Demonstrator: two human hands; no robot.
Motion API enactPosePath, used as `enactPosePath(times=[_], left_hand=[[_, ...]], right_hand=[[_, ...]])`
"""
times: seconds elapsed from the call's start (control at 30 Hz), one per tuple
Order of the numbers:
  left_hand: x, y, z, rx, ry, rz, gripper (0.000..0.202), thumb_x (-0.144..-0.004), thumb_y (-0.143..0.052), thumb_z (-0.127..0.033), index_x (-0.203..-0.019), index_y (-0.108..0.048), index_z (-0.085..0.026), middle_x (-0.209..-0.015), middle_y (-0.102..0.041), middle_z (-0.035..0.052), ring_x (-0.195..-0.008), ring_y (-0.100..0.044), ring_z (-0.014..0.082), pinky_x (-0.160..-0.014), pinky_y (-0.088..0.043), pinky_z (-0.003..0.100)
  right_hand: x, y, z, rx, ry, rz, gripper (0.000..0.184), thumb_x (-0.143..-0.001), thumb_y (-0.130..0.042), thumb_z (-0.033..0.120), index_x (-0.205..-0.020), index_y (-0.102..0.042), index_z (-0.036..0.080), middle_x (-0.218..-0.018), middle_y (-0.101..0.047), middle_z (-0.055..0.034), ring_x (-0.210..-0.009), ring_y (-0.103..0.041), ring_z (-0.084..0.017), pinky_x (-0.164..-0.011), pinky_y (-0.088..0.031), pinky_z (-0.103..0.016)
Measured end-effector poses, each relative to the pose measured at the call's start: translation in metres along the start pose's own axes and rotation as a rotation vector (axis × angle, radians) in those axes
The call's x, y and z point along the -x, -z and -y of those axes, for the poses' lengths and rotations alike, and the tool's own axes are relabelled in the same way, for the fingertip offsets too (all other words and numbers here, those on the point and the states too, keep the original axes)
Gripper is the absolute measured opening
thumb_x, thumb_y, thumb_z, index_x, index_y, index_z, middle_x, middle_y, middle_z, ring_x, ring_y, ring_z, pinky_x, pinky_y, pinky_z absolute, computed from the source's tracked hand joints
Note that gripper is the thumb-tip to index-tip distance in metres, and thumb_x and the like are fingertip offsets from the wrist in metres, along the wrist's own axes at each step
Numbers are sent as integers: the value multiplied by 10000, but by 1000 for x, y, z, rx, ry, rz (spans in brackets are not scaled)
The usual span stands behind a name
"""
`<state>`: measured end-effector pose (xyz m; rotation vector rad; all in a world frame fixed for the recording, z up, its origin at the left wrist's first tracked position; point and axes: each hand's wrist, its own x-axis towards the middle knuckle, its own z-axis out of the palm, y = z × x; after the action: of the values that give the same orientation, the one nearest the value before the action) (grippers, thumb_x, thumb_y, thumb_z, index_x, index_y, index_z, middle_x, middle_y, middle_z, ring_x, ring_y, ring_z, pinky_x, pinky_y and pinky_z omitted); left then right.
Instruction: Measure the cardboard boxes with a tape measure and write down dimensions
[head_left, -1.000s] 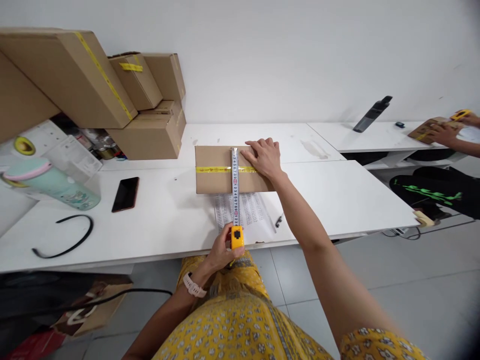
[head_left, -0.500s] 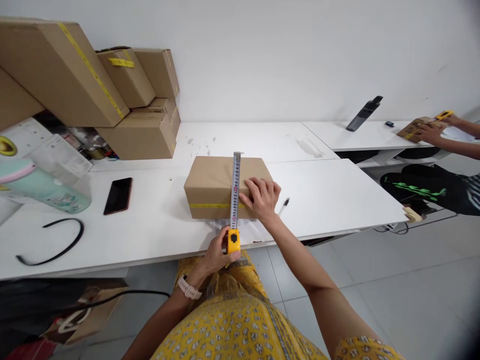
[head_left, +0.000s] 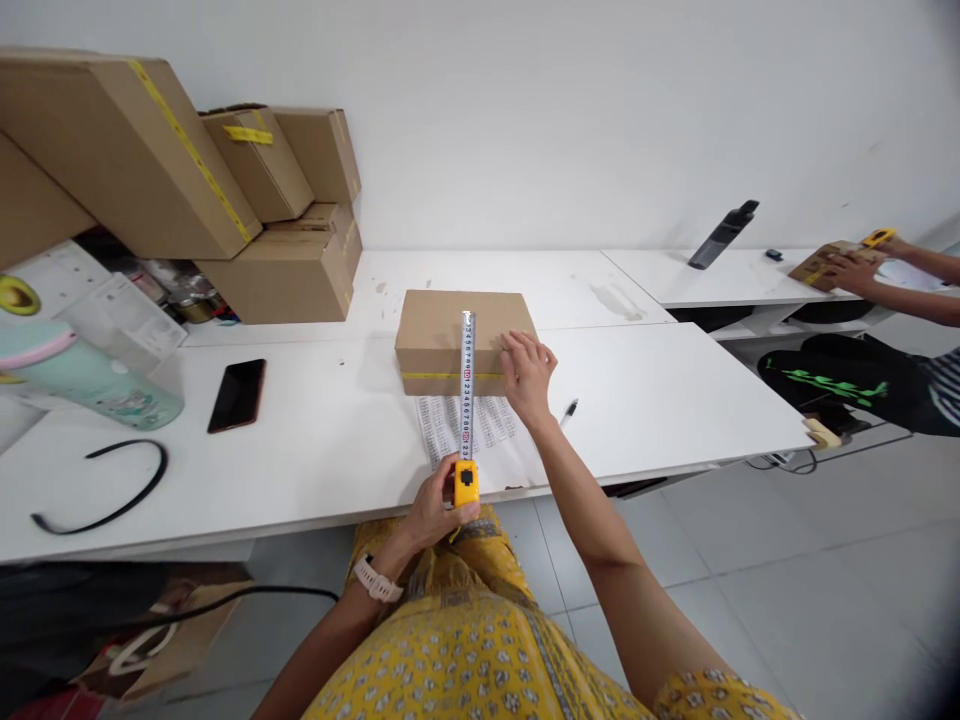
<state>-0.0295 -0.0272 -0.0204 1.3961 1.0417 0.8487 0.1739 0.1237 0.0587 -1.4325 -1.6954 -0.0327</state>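
Observation:
My left hand [head_left: 439,505] is closed around a yellow tape measure [head_left: 466,483] at the table's front edge. Its metal blade [head_left: 467,400] is pulled out and points away from me, with the tip over the top of a cardboard box [head_left: 442,322]. The box has yellow tape along its front face. My right hand [head_left: 529,372] rests on the box's right end, fingers bent but apart. Between the box and me lies a printed sheet of paper [head_left: 499,428], partly under the box.
Cardboard boxes [head_left: 277,280] are stacked at the back left. A phone [head_left: 237,394], a mint bottle [head_left: 97,375] and a black band [head_left: 157,470] lie left. A pen [head_left: 571,410] is right of the paper. Far right, another person's hands [head_left: 851,270] touch a box.
The box has moved away from me and slightly right with my right hand, uncovering more of the printed sheet. The left hand with the tape measure has stayed nearly still.

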Motion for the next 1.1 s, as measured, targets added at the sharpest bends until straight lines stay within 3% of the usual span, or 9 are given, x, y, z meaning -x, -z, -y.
enactPosePath(times=[0.1,0.23,0.33,0.5,0.6,0.73,0.87,1.0,1.1], left_hand=[[-1,1,3,-10,-19,4,725,-720,-761,-404,-1357,-479,-204,-1148,-664,69,-935,-649,221,-839,-566,368],[1,0,-8,-126,-15,41,756,-695,-776,-377,-1375,-490,-212,-1156,-653,63,-991,-641,237,-912,-560,408],[9,-2,-23,-235,-47,97,741,-651,-809,-344,-1336,-553,-226,-1154,-651,65,-1020,-634,258,-930,-560,424],[22,6,-38,-245,-20,136,776,-692,-818,-330,-1411,-533,-254,-1291,-622,97,-1161,-609,302,-967,-547,420],[19,16,-41,-154,1,80,890,-746,-810,-337,-1527,-387,-293,-1373,-584,99,-1260,-567,297,-1060,-489,450],[6,20,-43,-74,-61,-5,994,-731,-848,-378,-1556,-302,-292,-1331,-584,113,-1224,-588,295,-1074,-465,481],[-4,20,-49,-126,-128,-27,972,-705,-865,-405,-1522,-351,-288,-1264,-611,103,-1167,-617,287,-1051,-478,482],[-25,35,-70,-182,-284,-213,893,-734,-845,-391,-1486,-375,-292,-1302,-615,101,-1160,-629,261,-1046,-483,460],[-59,53,-102,-255,-485,-453,803,-739,-835,-360,-1424,-428,-266,-1366,-591,114,-1218,-609,266,-1055,-482,454]], right_hand=[[-7,15,13,-285,-163,-15,441,-1030,-388,485,-1321,-632,260,-1272,-715,-106,-1220,-590,-264,-1021,-427,-475],[-13,33,25,-686,-308,95,602,-986,-423,638,-1426,-536,242,-1129,-750,-100,-1030,-672,-225,-865,-520,-383],[-17,47,24,-818,-339,79,626,-940,-520,647,-1409,-547,232,-1009,-747,-71,-877,-664,-193,-776,-527,-349],[3,75,10,-879,-380,-78,431,-890,-655,546,-1186,-667,234,-729,-642,12,-701,-599,-152,-695,-504,-308],[39,75,7,-856,-452,-93,350,-862,-696,504,-1099,-693,246,-721,-644,17,-657,-585,-148,-662,-508,-309],[94,49,22,-844,-471,104,278,-833,-722,485,-994,-728,258,-810,-698,-10,-624,-583,-158,-626,-524,-337],[122,30,26,-647,-252,154,238,-915,-646,445,-1082,-744,308,-1080,-714,-72,-1032,-657,-250,-912,-544,-442],[114,28,-22,-289,-339,-115,350,-975,-496,452,-1191,-695,261,-1222,-664,-133,-1210,-572,-287,-1057,-456,-527],[106,24,-67,22,-447,-116,423,-956,-468,436,-1238,-679,202,-1373,-581,-195,-1320,-478,-343,-1089,-381,-595]])
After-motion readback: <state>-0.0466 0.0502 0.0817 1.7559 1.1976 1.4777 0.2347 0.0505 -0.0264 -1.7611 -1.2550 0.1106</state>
